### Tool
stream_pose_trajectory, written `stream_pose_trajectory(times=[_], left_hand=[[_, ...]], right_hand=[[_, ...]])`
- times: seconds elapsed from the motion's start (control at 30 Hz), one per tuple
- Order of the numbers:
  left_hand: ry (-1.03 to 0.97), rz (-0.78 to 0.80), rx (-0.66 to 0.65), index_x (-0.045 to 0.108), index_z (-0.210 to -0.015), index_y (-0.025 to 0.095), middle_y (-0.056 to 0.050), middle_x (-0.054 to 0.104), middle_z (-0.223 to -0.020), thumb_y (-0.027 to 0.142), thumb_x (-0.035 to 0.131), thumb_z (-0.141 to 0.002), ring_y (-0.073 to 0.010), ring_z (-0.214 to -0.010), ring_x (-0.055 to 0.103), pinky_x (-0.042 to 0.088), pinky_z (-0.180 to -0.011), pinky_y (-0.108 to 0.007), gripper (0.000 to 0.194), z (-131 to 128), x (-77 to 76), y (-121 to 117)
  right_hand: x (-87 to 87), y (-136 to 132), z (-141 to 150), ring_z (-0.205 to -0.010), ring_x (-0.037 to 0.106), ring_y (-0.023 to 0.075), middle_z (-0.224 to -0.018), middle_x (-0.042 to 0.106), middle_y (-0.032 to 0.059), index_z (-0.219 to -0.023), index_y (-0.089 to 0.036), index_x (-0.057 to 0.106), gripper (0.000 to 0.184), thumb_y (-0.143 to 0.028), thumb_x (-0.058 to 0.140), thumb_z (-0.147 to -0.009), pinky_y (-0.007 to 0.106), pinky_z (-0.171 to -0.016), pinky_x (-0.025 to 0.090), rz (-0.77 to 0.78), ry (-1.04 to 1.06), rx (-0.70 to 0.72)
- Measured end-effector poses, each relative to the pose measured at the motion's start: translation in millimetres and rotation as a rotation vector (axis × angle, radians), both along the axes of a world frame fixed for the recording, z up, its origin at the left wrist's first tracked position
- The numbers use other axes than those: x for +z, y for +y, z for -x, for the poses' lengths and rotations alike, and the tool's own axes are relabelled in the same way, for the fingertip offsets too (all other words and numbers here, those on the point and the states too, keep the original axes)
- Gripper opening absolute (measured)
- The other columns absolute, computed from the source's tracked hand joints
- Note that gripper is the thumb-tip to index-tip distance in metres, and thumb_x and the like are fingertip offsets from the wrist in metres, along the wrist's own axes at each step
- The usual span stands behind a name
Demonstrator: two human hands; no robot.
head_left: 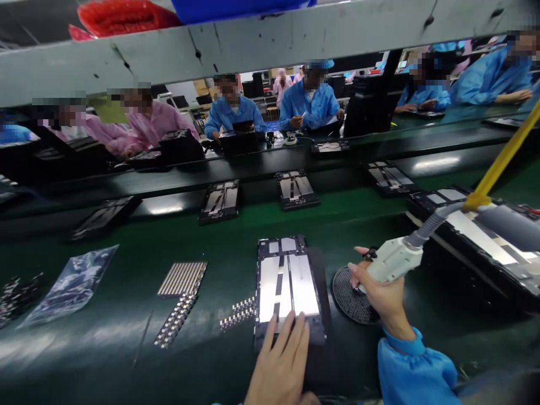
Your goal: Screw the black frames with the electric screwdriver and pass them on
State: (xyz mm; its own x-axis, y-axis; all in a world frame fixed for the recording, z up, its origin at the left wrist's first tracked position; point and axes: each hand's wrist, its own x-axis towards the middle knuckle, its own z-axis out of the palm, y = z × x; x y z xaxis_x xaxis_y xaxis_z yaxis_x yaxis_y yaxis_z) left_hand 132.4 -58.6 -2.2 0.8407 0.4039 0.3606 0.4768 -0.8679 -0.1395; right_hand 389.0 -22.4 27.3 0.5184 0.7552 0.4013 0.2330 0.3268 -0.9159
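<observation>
Head view, items as I log them: left hand (pixel 282 360), fingers flat and slightly spread, pressing the near edge of the panel (pixel 289 287) on the green belt (pixel 126 349). Right hand (pixel 382 289), fingers wrapped around the screwdriver (pixel 394 259), tip over the round screw tray (pixel 350 292) just right of the panel. Strips (pixel 182 278) lie left.

Dim overall, glare streaks, blurred and warped edges.

a dark green bench (pixel 126 360) carries an open tablet tray (pixel 289 289) near the middle, a round black disc (pixel 348 292) right of it, metal strips (pixel 182 278) (flat, in rows) and a clear bag (pixel 71 284) at left.
</observation>
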Motion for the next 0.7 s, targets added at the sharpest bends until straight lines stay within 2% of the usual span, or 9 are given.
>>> stream_pose_trajectory(times=[0.1, 0.17, 0.3, 0.4, 0.47, 0.6, 0.7], left_hand=[[0.043, 0.231, 0.056, 0.036, -0.145, 0.003, -0.019, 0.039, -0.150, 0.073, 0.059, -0.073, -0.0361, -0.138, 0.037, 0.033, -0.112, -0.053, 0.104, -24.9, -6.0, 1.0], [0.036, 0.297, 0.073, 0.032, -0.147, 0.003, -0.019, 0.033, -0.154, 0.077, 0.062, -0.069, -0.0368, -0.140, 0.035, 0.035, -0.111, -0.053, 0.111, -37.0, -10.0, -0.2], [-0.047, 0.225, 0.096, 0.040, -0.144, 0.007, -0.014, 0.038, -0.153, 0.066, 0.064, -0.077, -0.0345, -0.136, 0.041, 0.037, -0.109, -0.048, 0.093, -51.8, -16.5, -8.7], [-0.115, 0.143, 0.136, 0.049, -0.138, 0.008, -0.011, 0.043, -0.149, 0.063, 0.061, -0.081, -0.0350, -0.129, 0.049, 0.039, -0.102, -0.049, 0.080, -61.2, -18.7, -16.2], [-0.176, 0.082, 0.153, 0.056, -0.131, 0.011, -0.008, 0.048, -0.146, 0.057, 0.057, -0.086, -0.0335, -0.122, 0.054, 0.041, -0.096, -0.048, 0.064, -66.9, -19.2, -20.1], [-0.391, -0.039, 0.167, 0.068, -0.112, 0.018, -0.002, 0.064, -0.129, 0.032, 0.051, -0.094, -0.0279, -0.109, 0.063, 0.039, -0.089, -0.044, 0.029, -77.0, -18.9, -24.0], [-0.540, -0.069, 0.151, 0.071, -0.099, 0.017, -0.003, 0.073, -0.113, 0.022, 0.047, -0.095, -0.0243, -0.100, 0.067, 0.037, -0.094, -0.044, 0.024, -85.3, -16.8, -25.0]], right_hand=[[-2.9, -0.2, 2.0, -0.044, 0.055, 0.0161, -0.048, 0.058, -0.0053, -0.089, -0.018, 0.061, 0.018, -0.024, 0.073, -0.078, 0.041, -0.074, 0.055, 0.029, 0.014, 0.021], [-4.4, -0.5, 3.4, -0.043, 0.055, 0.0166, -0.048, 0.057, -0.0052, -0.092, -0.018, 0.061, 0.020, -0.025, 0.073, -0.078, 0.040, -0.069, 0.055, 0.046, 0.020, 0.042], [-5.2, 0.4, 5.5, -0.042, 0.055, 0.0169, -0.046, 0.057, -0.0038, -0.087, -0.018, 0.060, 0.018, -0.028, 0.073, -0.077, 0.035, -0.056, 0.053, 0.058, 0.033, 0.055], [-5.3, 1.4, 6.1, -0.041, 0.055, 0.0173, -0.046, 0.056, -0.0032, -0.086, -0.019, 0.060, 0.018, -0.029, 0.072, -0.077, 0.033, -0.050, 0.052, 0.070, 0.038, 0.060], [-6.0, 1.6, 6.2, -0.040, 0.054, 0.0168, -0.046, 0.056, -0.0033, -0.086, -0.019, 0.060, 0.017, -0.028, 0.072, -0.077, 0.032, -0.048, 0.051, 0.074, 0.034, 0.070], [-8.6, 1.5, 6.6, -0.039, 0.053, 0.0157, -0.046, 0.055, -0.0041, -0.087, -0.019, 0.059, 0.017, -0.026, 0.071, -0.078, 0.029, -0.044, 0.049, 0.073, 0.035, 0.080], [-9.7, 1.2, 7.7, -0.040, 0.054, 0.0154, -0.047, 0.056, -0.0041, -0.087, -0.019, 0.058, 0.018, -0.025, 0.072, -0.077, 0.029, -0.045, 0.050, 0.074, 0.045, 0.079]])
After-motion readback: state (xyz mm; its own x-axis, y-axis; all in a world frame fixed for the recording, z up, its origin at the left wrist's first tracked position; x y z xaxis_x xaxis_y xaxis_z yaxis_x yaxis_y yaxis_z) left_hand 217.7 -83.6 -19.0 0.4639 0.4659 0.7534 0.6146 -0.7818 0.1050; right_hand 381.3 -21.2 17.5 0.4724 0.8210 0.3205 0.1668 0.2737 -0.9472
